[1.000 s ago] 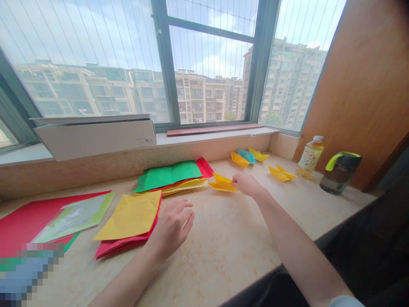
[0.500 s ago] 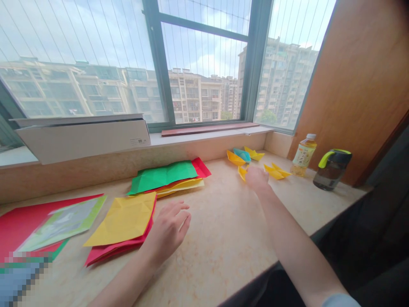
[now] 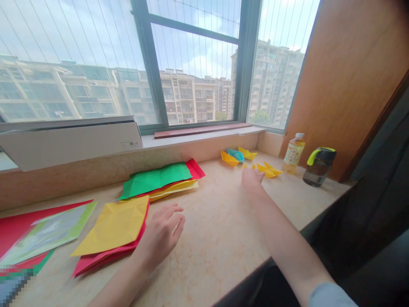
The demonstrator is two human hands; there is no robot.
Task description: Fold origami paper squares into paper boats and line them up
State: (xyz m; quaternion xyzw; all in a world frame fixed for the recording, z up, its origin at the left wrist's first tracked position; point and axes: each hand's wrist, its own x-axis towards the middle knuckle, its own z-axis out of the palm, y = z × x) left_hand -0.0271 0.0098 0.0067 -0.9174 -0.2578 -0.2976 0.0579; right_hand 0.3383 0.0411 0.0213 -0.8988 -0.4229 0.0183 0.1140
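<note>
Over the stone sill, my left hand (image 3: 164,226) is open, fingers loosely stretched, beside a stack of yellow paper (image 3: 111,224) with red sheets (image 3: 105,258) under it. My right hand (image 3: 252,178) is reached far out, fingers closed on a yellow paper boat that they mostly hide. Just beyond it are an orange-yellow paper boat (image 3: 229,159), a blue paper boat (image 3: 235,154) and another yellow boat (image 3: 247,153). Folded yellow paper (image 3: 271,171), boat-like in shape, lies immediately right of that hand.
Green paper (image 3: 156,179) tops another pile behind my left hand. A plastic sleeve (image 3: 54,228) lies on red paper at the left. A drink bottle (image 3: 293,154) and a dark water bottle (image 3: 318,167) stand at the right. A white box (image 3: 70,145) rests on the window ledge.
My right hand has shifted slightly right, toward the folded yellow paper, and the boat at its fingers is now more hidden. The view has turned a little right; my left hand stays by the stack.
</note>
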